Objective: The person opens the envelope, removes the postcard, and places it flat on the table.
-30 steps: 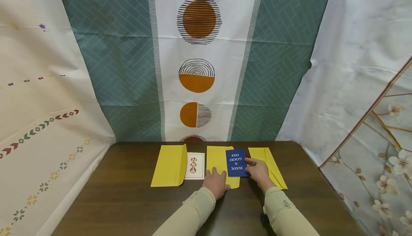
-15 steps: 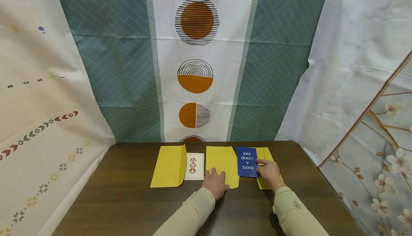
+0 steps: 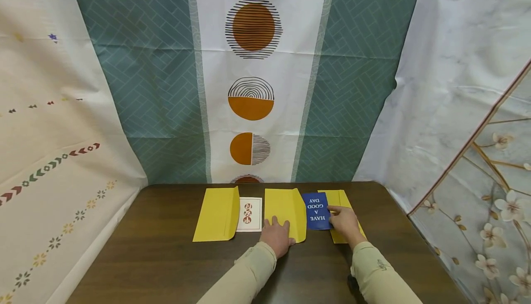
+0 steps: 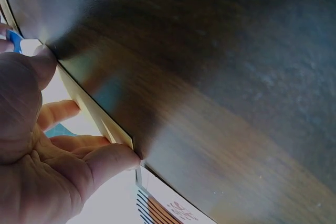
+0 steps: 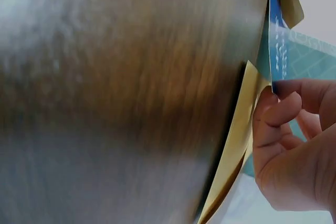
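My left hand (image 3: 276,237) rests on the middle yellow envelope (image 3: 279,202), its fingers spread and the thumb near the lower right corner. That envelope's flap faces right and is raised a little in the head view. My right hand (image 3: 345,223) pinches the right edge of a blue card (image 3: 317,209) printed "HAVE A GOOD DAY", which appears upside down. Thumb and index finger meet on the card (image 5: 278,51) in the right wrist view. The card's left edge lies close by the flap; whether it tucks beneath cannot be told. Its right part overlaps another yellow envelope (image 3: 337,197).
To the left, a yellow envelope (image 3: 213,214) lies with its flap toward a white card (image 3: 250,214) bearing red characters. Everything sits along the far part of a dark wooden table (image 3: 166,258). Patterned cloths (image 3: 257,64) hang behind and at both sides.
The right hand drew the blue card rightward off the middle envelope, partly over the right envelope, then shifted it slightly back left and nearer. The left hand stayed in place.
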{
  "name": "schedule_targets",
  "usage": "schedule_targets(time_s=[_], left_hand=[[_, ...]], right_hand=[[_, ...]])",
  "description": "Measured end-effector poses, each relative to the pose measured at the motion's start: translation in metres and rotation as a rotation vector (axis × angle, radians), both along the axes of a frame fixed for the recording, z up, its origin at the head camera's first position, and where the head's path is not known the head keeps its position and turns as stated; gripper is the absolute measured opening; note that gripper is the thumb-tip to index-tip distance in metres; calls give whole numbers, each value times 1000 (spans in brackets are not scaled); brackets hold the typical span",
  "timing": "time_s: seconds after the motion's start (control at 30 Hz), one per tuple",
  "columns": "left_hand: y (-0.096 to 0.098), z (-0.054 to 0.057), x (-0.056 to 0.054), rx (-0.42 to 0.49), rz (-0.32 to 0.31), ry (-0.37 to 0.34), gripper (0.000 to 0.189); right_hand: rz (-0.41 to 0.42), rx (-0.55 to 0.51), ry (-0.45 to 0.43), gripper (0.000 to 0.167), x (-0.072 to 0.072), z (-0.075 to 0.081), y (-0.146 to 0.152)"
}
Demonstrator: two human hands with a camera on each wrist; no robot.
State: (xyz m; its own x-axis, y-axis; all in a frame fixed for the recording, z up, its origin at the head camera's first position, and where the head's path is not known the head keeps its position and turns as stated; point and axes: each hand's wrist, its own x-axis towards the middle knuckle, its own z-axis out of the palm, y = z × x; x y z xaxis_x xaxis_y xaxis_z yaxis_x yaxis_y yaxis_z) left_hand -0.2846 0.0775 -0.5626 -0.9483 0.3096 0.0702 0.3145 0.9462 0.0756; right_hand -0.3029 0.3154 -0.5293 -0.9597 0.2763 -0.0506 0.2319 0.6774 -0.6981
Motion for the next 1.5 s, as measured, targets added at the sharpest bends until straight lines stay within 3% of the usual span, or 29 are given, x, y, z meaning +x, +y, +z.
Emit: schedule_targets(time_s=[0.13,0.43,0.67,0.87,1.1,1.2,1.37,1.43,1.5], left_hand=[[0,1,0,-6,-2,4,59],[2,-27,-14,3,-6,31,63],[2,-35,-18,19,3,53,62],[0,-20,-6,39,10,66,59],[-7,1,3,78,-22,4,64],[-12,-6,-1,72,-54,34,69],[-22,12,5,64,-86,32,74],[-25,35,14,63,-99,5,72],[-29,43,16,67,-135,32,69]], right_hand=[[34,-46,6,46,-1,-4,-7],[70,-32,-4,44,0,-8,-9],[95,-14,35,42,3,-5,-14],[93,-13,50,40,5,-3,-15],[75,-16,36,39,7,-2,-11],[66,-9,44,39,8,-2,-7],[79,17,68,39,15,2,7],[90,24,75,39,17,4,13],[96,25,74,39,18,6,20]])
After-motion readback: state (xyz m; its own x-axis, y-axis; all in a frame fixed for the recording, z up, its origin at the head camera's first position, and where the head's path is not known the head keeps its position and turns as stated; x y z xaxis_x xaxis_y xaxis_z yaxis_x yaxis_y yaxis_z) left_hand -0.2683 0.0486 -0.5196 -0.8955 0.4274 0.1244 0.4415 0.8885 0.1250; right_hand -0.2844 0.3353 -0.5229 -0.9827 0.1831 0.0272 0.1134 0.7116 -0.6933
